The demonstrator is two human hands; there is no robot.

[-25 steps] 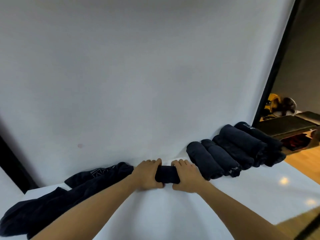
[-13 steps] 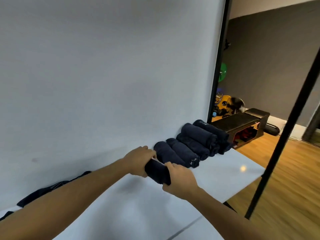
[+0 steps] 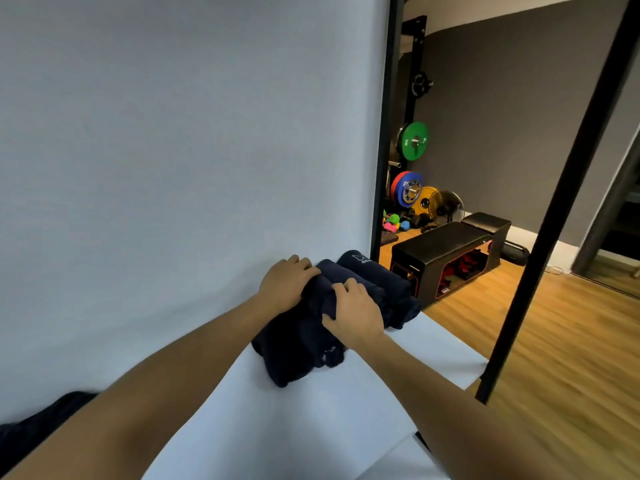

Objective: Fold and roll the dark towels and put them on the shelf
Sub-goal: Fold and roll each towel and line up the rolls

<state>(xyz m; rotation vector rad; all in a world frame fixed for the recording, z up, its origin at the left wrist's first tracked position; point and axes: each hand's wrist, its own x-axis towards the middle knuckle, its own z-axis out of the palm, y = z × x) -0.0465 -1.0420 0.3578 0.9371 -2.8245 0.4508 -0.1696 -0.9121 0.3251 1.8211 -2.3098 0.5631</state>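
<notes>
A row of rolled dark towels (image 3: 298,351) lies against the white backdrop at the right end of the white surface (image 3: 311,427). One more rolled dark towel (image 3: 323,289) sits on top of that row, between my hands. My left hand (image 3: 285,285) grips its far end, fingers curled over it. My right hand (image 3: 355,315) grips its near end from above. A loose dark towel (image 3: 34,431) lies at the lower left, partly hidden by my left arm.
A black pole (image 3: 540,237) slants down to the surface's right corner. Beyond the edge are a wooden floor, a black gym bench (image 3: 446,251) and coloured weight plates (image 3: 414,140). The backdrop's black frame (image 3: 382,133) stands just behind the rolls.
Both hands have carried the rolled towel to the right, from the middle of the surface onto the row of rolls. My view has turned right with them.
</notes>
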